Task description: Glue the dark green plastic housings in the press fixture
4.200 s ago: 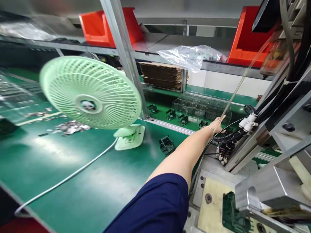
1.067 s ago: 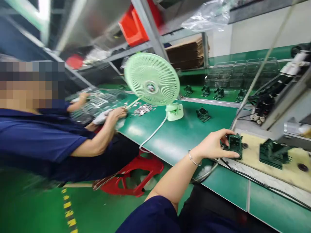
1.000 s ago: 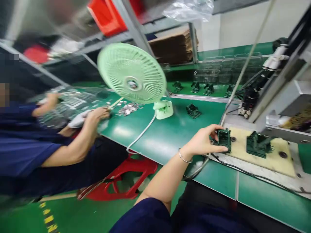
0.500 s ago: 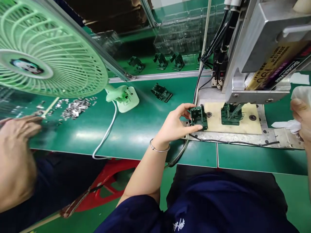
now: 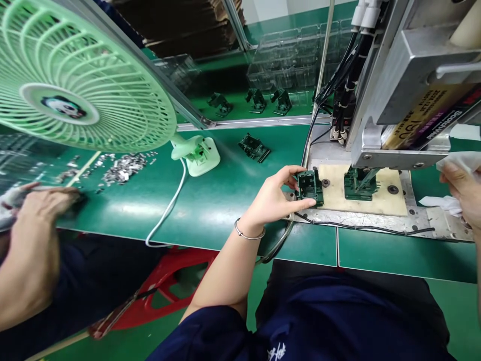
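My left hand [image 5: 280, 193] grips a dark green plastic housing [image 5: 310, 186] between thumb and fingers, at the left end of the cream fixture plate [image 5: 391, 200]. A second green housing [image 5: 358, 184] sits on that plate under the machine head [image 5: 402, 143], with a thin nozzle reaching down to it. At the right edge, my right hand [image 5: 464, 183] is closed on a white cloth or tissue [image 5: 458, 161], partly cut off by the frame. Another white tissue [image 5: 443, 203] lies just below it on the machine base.
A green fan [image 5: 199, 155] stands to the left, its cable hanging over the bench edge. One loose green part [image 5: 254, 147] lies behind my left hand; several more stand beyond the metal rail. Small metal pieces [image 5: 126, 168] lie near a co-worker's hands [image 5: 48, 203].
The whole view has shifted slightly. My right hand has come a little inward with the white cloth. A co-worker's hands have moved at the left; my left hand keeps its hold.
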A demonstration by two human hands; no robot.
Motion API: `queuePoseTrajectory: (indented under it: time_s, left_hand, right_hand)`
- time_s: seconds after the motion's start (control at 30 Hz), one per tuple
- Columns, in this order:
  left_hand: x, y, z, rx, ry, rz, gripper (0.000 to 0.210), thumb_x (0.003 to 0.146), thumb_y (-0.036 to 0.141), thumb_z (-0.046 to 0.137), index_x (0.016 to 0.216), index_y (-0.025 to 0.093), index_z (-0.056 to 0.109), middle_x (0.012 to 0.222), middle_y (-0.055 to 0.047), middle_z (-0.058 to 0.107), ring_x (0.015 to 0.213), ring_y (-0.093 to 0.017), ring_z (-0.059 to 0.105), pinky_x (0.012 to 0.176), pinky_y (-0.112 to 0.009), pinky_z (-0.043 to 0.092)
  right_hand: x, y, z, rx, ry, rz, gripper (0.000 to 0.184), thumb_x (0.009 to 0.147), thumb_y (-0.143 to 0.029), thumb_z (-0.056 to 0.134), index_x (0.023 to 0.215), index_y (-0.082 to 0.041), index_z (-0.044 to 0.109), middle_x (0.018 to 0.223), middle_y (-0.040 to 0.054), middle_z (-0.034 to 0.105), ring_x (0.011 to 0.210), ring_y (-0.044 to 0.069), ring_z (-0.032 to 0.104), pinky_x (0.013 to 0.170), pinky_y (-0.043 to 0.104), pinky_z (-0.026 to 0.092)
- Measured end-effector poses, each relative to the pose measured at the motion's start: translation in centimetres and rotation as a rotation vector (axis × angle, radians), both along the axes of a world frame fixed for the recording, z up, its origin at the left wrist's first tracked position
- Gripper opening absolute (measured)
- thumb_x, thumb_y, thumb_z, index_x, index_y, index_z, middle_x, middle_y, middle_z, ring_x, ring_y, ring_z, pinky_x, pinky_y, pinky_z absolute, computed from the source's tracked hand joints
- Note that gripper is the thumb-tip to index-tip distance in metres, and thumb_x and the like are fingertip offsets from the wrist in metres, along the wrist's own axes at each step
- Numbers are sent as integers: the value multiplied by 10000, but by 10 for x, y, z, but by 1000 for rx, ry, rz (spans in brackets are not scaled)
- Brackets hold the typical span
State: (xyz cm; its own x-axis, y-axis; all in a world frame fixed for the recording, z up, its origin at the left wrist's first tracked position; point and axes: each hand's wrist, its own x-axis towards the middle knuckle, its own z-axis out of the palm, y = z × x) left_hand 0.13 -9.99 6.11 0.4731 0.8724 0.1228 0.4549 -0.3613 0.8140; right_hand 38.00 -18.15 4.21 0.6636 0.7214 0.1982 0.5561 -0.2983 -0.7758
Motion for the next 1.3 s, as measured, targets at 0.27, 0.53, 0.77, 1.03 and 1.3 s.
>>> queuePoseTrajectory:
  time_s: [0.27, 0.53, 0.77, 1.03, 1.3]
  left_hand:
    - [0, -1, 2, -5, 15, -16, 696, 711, 455, 881, 1291, 179, 614, 917, -37, 666, 866, -169, 643, 747, -277, 566]
    - [-1, 1, -2, 29, -2, -26, 691, 710, 465, 884, 1280, 177, 621, 931, -42, 671, 851, -166, 650, 790, -300, 568]
    - [0, 1, -1, 42, -9, -30, 680, 708, 477, 881, 1262, 177, 625, 918, -43, 674, 832, -164, 650, 745, -286, 569]
    - [-2, 0, -1, 72, 17, -34, 690, 711, 475, 880, 1280, 182, 622, 923, -47, 678, 844, -172, 662, 739, -283, 569]
    - [-2, 0, 1, 63, 37, -37, 693, 729, 445, 863, 1316, 179, 610, 928, -51, 681, 859, -182, 663, 748, -292, 575]
  right_hand:
    - [1, 1, 1, -101, 21, -123, 528, 609, -564, 928, 1037, -283, 800, 969, 76, 763, 860, 250, 679, 667, 433, 437]
    - [-3, 1, 5, -102, 30, -120, 607, 610, -593, 922, 1085, -236, 798, 995, 120, 753, 855, 243, 667, 649, 420, 437]
    - [1, 0, 3, -157, 17, -103, 567, 568, -600, 919, 1022, -284, 797, 951, 49, 759, 839, 269, 676, 636, 420, 431]
    - [3, -1, 3, -203, 35, -60, 576, 564, -655, 891, 1021, -322, 781, 953, 22, 748, 897, 285, 674, 651, 419, 434]
    - [1, 0, 9, -241, 29, -43, 585, 546, -668, 871, 990, -301, 766, 978, 50, 746, 943, 313, 682, 726, 463, 478]
